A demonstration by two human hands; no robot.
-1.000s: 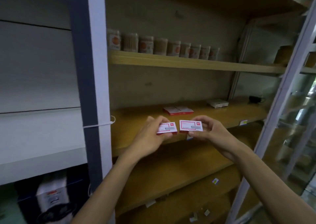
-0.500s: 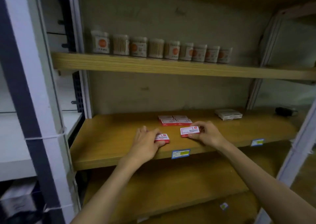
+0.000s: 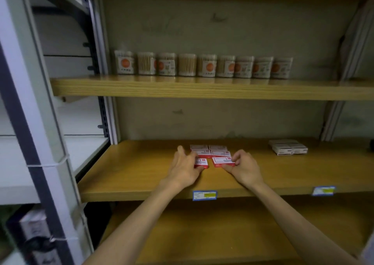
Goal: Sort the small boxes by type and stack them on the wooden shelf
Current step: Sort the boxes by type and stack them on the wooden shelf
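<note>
Two small red-and-white boxes rest on the middle wooden shelf (image 3: 141,175). My left hand (image 3: 185,170) grips the left box (image 3: 202,162), which it partly covers. My right hand (image 3: 245,170) pinches the right box (image 3: 222,161) by its right end. Just behind them lies a flat group of matching red-and-white boxes (image 3: 210,151), touching or nearly touching the held ones. A stack of white boxes (image 3: 288,147) sits apart at the right of the same shelf.
The upper shelf (image 3: 202,88) carries a row of several cotton-swab tubs (image 3: 204,65). Blue price tags (image 3: 204,195) mark the middle shelf's front edge. A lower wooden shelf (image 3: 222,234) runs below. A white metal upright (image 3: 32,123) stands at the left.
Both hands have carried their boxes forward from the air onto the shelf and pushed them back towards the red-and-white group. The camera has moved closer.
</note>
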